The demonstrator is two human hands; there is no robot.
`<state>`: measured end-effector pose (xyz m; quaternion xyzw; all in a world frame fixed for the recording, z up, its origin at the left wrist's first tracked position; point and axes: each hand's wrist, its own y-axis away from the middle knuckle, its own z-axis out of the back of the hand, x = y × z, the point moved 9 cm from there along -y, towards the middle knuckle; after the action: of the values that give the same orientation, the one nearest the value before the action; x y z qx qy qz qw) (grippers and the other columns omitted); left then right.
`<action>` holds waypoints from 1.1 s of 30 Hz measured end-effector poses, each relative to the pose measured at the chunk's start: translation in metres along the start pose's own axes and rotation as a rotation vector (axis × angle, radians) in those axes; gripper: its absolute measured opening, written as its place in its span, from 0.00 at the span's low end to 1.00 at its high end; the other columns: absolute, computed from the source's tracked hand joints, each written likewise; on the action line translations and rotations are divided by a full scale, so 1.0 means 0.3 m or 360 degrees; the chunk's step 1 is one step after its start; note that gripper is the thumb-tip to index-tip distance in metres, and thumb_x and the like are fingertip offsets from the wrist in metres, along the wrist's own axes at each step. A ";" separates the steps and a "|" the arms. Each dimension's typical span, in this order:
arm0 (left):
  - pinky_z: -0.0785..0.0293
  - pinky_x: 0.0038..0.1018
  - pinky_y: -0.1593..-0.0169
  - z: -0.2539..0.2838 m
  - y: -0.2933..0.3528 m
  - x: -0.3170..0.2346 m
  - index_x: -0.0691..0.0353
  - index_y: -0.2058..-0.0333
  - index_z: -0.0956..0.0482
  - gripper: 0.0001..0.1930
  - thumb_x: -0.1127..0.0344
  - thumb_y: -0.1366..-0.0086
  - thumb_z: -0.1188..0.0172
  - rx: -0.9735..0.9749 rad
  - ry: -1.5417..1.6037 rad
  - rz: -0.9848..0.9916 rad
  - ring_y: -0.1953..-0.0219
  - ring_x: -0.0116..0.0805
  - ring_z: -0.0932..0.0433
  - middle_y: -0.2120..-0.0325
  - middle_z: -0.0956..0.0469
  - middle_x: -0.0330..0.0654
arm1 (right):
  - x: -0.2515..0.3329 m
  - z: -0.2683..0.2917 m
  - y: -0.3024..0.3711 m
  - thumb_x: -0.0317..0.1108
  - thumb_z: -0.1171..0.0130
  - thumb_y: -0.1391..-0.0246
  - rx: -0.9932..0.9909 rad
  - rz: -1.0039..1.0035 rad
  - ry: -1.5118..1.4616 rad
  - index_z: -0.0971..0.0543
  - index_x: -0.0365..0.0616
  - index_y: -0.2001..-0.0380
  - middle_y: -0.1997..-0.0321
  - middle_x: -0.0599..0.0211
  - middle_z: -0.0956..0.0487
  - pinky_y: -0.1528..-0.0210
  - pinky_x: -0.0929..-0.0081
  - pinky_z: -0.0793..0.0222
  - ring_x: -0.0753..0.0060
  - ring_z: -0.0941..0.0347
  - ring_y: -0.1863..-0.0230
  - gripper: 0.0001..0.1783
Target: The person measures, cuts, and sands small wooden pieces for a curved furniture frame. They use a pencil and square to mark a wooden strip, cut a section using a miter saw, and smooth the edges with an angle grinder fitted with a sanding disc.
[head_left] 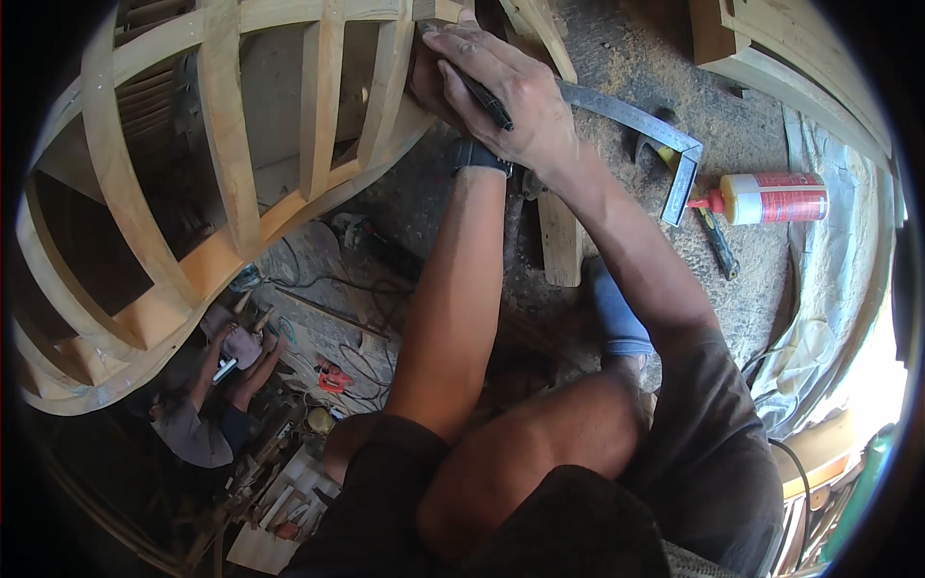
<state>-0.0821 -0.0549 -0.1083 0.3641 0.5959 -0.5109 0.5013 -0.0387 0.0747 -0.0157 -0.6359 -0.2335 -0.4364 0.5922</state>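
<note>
My right hand [525, 106] is closed around a black pen [489, 102], whose rear end points down toward my wrists. It works at the end of a wooden slatted frame [222, 144] with curved slats, at the upper middle. My left hand [436, 89] is beside the last slat and mostly behind the right one; its fingers are hidden. A dark watch or band [480, 159] circles the left wrist. The metal try square [631, 118] lies on the dusty floor, right of my right hand. Where the pen's tip touches cannot be seen.
A red-and-white glue bottle [776, 198] lies on its side at the right, near a yellow-black cutter [717, 246]. A wood block [560, 239] lies between my arms. Another wooden frame [800, 82] stands upper right. At lower left, another person [198, 424] sits near cables and a red tool [333, 377].
</note>
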 end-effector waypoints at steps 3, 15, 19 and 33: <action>0.25 0.29 0.54 -0.004 0.000 0.013 0.64 0.63 0.23 0.13 0.61 0.23 0.50 0.0000 0.0019 0.0003 0.61 0.33 0.22 0.67 0.22 0.41 | 0.000 0.006 0.003 0.23 0.38 0.41 -0.0058 0.0042 0.0014 0.20 0.38 0.45 0.48 0.51 0.17 0.45 0.62 0.21 0.50 0.18 0.47 0.19; 0.25 0.27 0.54 -0.006 -0.007 -0.005 0.63 0.62 0.23 0.11 0.64 0.24 0.49 -0.0007 0.0019 -0.0037 0.62 0.29 0.21 0.68 0.22 0.37 | 0.009 0.034 0.000 0.23 0.36 0.44 -0.0098 0.0080 -0.0018 0.17 0.37 0.52 0.52 0.52 0.16 0.47 0.65 0.21 0.52 0.17 0.50 0.15; 0.24 0.28 0.55 0.004 -0.001 -0.041 0.64 0.61 0.22 0.10 0.64 0.26 0.46 -0.0011 -0.0006 -0.0051 0.63 0.31 0.20 0.69 0.21 0.39 | 0.008 0.018 -0.010 0.23 0.36 0.44 -0.0086 0.0103 0.0024 0.17 0.37 0.52 0.53 0.52 0.16 0.48 0.65 0.21 0.53 0.17 0.51 0.15; 0.28 0.34 0.66 -0.059 0.047 -0.380 0.64 0.66 0.24 0.10 0.63 0.36 0.37 0.0115 -0.0949 -0.0457 0.72 0.38 0.20 0.77 0.22 0.44 | 0.097 0.119 0.038 0.21 0.34 0.46 -0.0316 0.0172 -0.0021 0.19 0.36 0.59 0.59 0.53 0.17 0.51 0.62 0.20 0.50 0.17 0.52 0.11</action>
<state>-0.0462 -0.0258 -0.0017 0.1283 0.4495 -0.6813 0.5632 -0.0046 0.1002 0.0052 -0.7060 -0.1582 -0.4206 0.5475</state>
